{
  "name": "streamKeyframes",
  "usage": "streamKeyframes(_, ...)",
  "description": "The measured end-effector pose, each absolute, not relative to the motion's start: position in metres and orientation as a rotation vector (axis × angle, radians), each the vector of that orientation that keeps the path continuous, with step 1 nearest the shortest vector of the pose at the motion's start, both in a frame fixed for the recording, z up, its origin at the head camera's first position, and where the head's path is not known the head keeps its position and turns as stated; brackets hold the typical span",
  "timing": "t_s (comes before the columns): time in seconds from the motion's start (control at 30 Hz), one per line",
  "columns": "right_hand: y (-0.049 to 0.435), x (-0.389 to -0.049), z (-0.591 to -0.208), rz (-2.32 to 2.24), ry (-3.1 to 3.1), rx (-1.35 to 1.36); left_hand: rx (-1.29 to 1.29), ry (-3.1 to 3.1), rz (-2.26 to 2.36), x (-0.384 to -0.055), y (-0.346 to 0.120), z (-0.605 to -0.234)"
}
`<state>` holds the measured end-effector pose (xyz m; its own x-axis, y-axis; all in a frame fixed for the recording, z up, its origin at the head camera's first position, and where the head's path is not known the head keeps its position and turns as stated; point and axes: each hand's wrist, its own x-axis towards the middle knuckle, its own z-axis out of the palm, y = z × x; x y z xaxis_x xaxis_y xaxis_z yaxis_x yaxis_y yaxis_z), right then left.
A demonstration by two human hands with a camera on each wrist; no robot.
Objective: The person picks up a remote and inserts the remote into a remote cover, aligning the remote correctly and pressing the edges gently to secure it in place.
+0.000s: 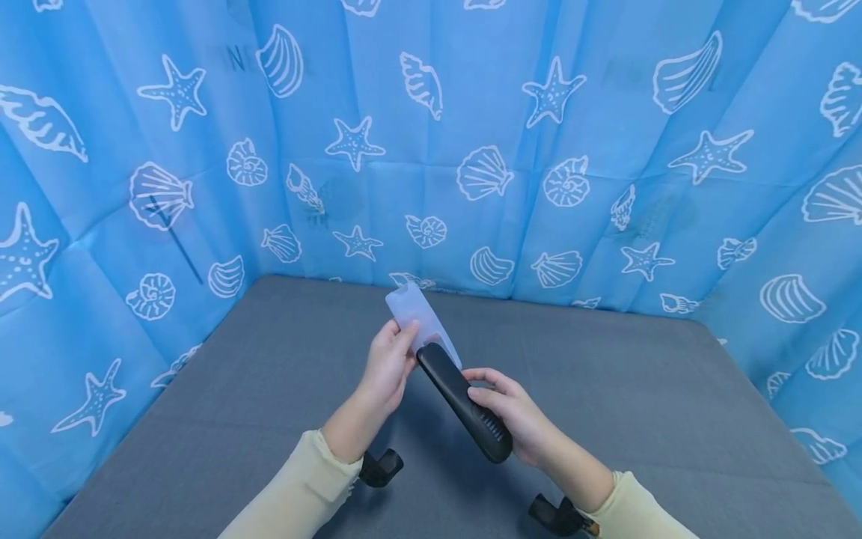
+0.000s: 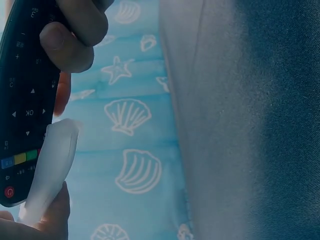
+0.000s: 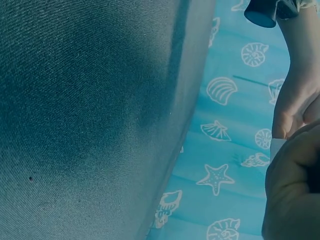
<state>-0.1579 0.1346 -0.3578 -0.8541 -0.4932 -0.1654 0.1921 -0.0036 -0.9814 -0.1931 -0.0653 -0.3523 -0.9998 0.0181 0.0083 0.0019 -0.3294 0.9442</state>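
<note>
In the head view, my left hand [image 1: 384, 370] pinches a translucent whitish remote cover [image 1: 411, 305] between thumb and fingers. A black remote control [image 1: 458, 400] slants down to the right from it, gripped near its lower end by my right hand [image 1: 518, 415]. The remote's upper end overlaps the cover's lower part. From the left wrist, the remote [image 2: 30, 95] shows its buttons, with a red power button at the end beside the cover [image 2: 55, 155]. In the right wrist view, the curled right hand [image 3: 295, 185] hides most of the remote.
Both hands are above a grey cloth-covered table [image 1: 303, 404]. A blue curtain [image 1: 431, 135] with white shells and starfish hangs around its back and sides. Black wrist mounts [image 1: 381, 469] sit below each forearm.
</note>
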Motion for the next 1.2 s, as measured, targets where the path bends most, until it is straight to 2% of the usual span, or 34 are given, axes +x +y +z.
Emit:
streamKeyframes(0.8, 0.133, -0.159, -0.363, -1.903, 1.984, -0.263, 0.181, 2.160, 2.314, -0.187, -0.075, -0.351)
streamKeyframes(1.2, 0.129, -0.160, -0.363, -1.848, 2.124, -0.228, 0.011, 2.176, 2.416, -0.183, -0.063, -0.359)
